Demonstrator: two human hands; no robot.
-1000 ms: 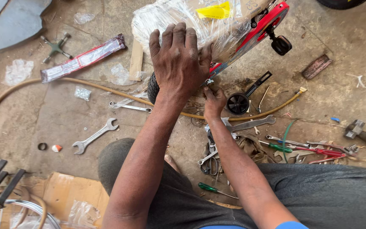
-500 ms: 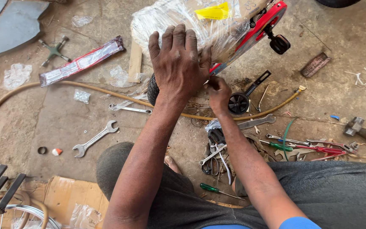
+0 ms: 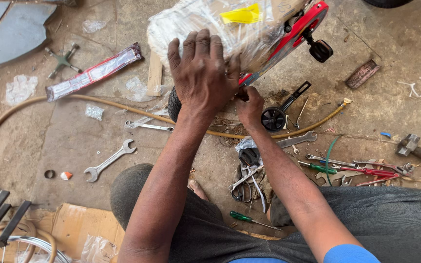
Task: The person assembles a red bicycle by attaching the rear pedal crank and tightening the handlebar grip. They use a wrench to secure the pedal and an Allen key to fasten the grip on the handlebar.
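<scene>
Staying on small wheel (image 3: 174,103), both hands (image 3: 201,73) barely shifted

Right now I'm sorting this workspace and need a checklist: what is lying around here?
small bicycle: 1, red frame, plastic-wrapped, top centre
training wheel: 1, black, beside the right hand
open-ended spanner: 1, silver, on the floor at left
hose: 1, tan, running across the floor
green-handled screwdriver: 1, by the knees
pliers: 1, red handles, at right
hammer: 1, far right
cross wrench: 1, grey, upper left
left hand: spread flat on the wrapped bicycle
right hand: fingers pinched at the frame; what they grip is hidden
</scene>
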